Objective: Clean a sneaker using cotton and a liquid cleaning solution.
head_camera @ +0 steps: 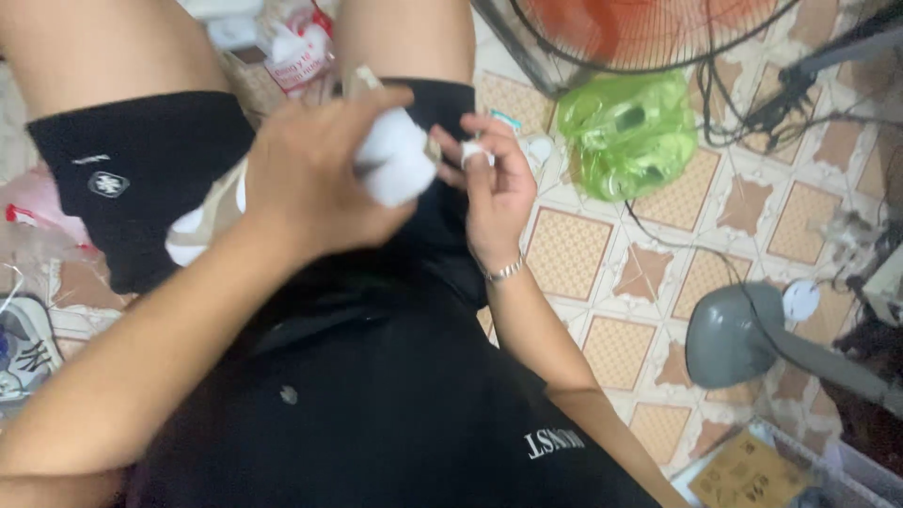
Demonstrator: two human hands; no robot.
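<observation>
Left hand (310,183) is closed around a white wad (395,160), held above the lap, likely to steady it. Right hand (494,183), fingers curled, pinches a small white piece (473,153) just beside it. Green bag (625,132) lies on the tiled floor (649,273).

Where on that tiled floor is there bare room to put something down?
Bare patterned tiles lie between the right hand, the green plastic bag and the grey lamp base. The top right is crowded with black cables.
</observation>
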